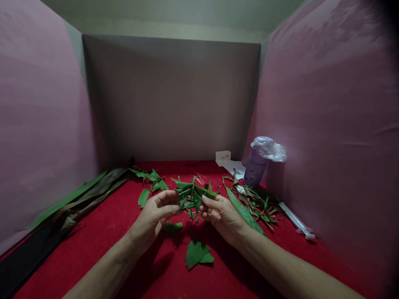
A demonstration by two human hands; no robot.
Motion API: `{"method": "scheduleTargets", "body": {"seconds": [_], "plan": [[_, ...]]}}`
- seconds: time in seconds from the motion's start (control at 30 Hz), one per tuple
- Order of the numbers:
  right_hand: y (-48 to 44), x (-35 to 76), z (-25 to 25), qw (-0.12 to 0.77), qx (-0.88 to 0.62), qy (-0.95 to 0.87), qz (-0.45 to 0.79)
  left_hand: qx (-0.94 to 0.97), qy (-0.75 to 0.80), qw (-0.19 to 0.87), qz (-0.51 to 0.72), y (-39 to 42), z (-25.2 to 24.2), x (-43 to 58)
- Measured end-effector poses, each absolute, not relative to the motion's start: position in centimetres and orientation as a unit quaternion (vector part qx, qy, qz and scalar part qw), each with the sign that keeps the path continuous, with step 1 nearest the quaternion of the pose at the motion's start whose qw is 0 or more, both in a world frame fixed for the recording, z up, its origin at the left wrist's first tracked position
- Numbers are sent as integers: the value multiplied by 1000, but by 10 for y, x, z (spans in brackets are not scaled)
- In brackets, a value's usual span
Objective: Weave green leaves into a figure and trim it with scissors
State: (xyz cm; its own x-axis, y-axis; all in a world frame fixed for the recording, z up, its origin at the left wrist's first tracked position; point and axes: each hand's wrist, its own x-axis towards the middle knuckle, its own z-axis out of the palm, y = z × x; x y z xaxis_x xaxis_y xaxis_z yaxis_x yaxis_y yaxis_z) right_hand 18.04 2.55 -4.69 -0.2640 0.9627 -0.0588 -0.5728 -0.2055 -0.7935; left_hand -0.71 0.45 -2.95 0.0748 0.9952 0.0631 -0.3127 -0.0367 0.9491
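Both hands hold a green leaf piece [197, 199], with pointed strips fanning out around a thin brown stick, raised above the red cloth. My left hand [157, 214] has its thumb and forefinger at the piece's left tips. My right hand [220, 211] pinches its right side between thumb and curled fingers. Below the hands lie cut leaf scraps [196, 254] and another leaf bit [172, 226]. Thin pale sticks [199, 179] lie just behind the held piece, partly hidden by it.
At right are a long leaf [245, 211], a pile of twigs and leaves [262, 203], a syringe [294, 218] and a purple container [254, 166] with clear plastic. White papers [233, 167] lie behind. Leafy twigs [152, 178] and long leaf strips [93, 193] are left. Pink walls [324, 137] flank the red cloth [102, 241].
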Motion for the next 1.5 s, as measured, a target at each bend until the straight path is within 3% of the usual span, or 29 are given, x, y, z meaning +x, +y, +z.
{"method": "scheduleTargets", "body": {"seconds": [0.63,1.5], "plan": [[16,171,-50,517,-291,-422,686,455,397,619,501,-4,-31,14],[14,175,-47,431,-253,-344,795,407,426,630,506,-1,-35,8]]}}
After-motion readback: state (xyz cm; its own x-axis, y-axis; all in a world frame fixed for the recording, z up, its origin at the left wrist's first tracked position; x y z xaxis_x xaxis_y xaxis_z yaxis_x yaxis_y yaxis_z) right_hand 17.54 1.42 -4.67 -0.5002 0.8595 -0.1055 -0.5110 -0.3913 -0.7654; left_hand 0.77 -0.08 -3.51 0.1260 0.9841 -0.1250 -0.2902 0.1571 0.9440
